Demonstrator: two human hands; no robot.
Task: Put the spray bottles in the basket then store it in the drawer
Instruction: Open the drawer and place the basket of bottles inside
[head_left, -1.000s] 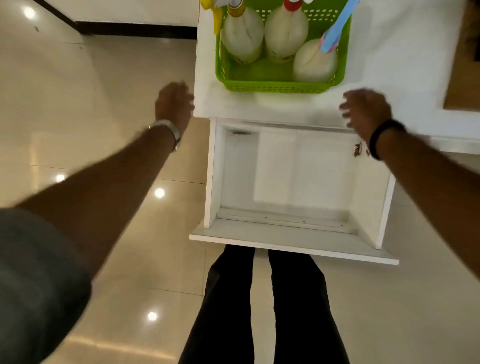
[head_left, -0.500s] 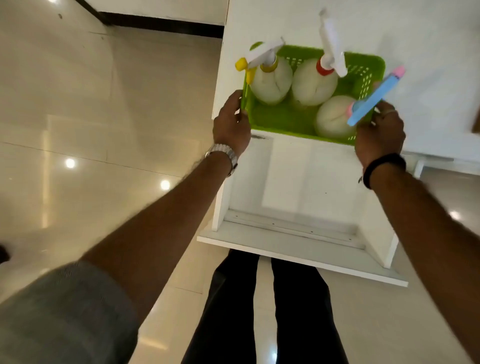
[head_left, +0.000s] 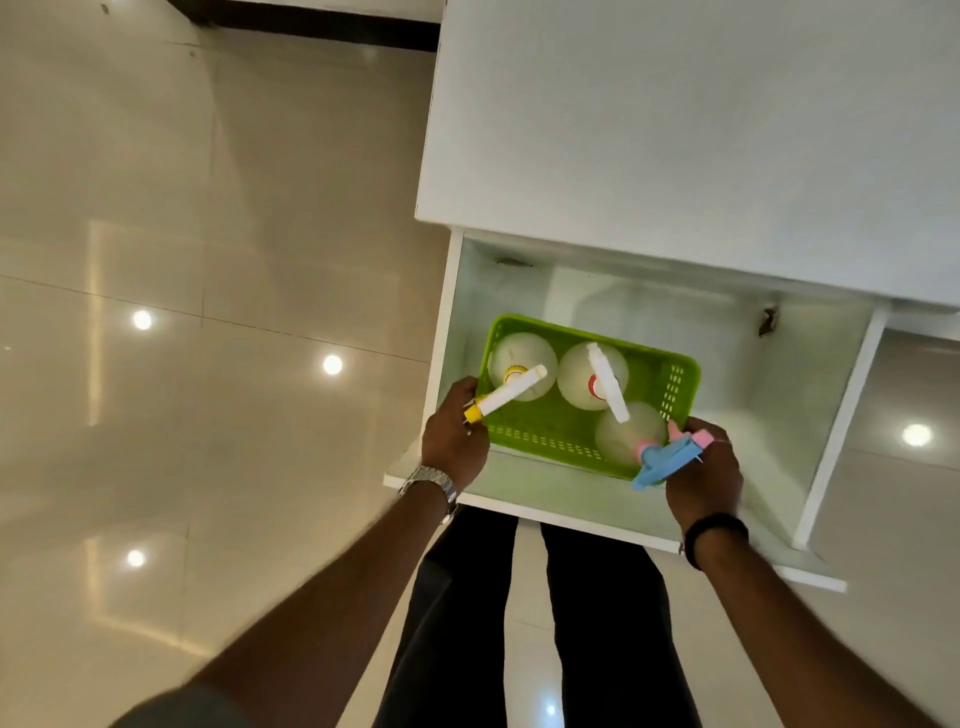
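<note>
A green plastic basket (head_left: 550, 431) sits low inside the open white drawer (head_left: 779, 395), toward its left side. Three pale spray bottles stand in it: one with a yellow-tipped trigger (head_left: 511, 364), one with a white trigger and red collar (head_left: 582, 371), and one with a blue and pink trigger (head_left: 626, 434). My left hand (head_left: 453, 439) grips the basket's left end. My right hand (head_left: 704, 475) grips its front right corner, next to the blue trigger.
The white cabinet top (head_left: 675, 130) overhangs the back of the drawer. The drawer's front panel (head_left: 566, 514) juts toward my legs. Glossy beige floor tiles (head_left: 182, 312) spread to the left. The right half of the drawer holds nothing.
Both hands took hold of the basket on the cabinet top, lifted it off, and lowered it into the open drawer below.
</note>
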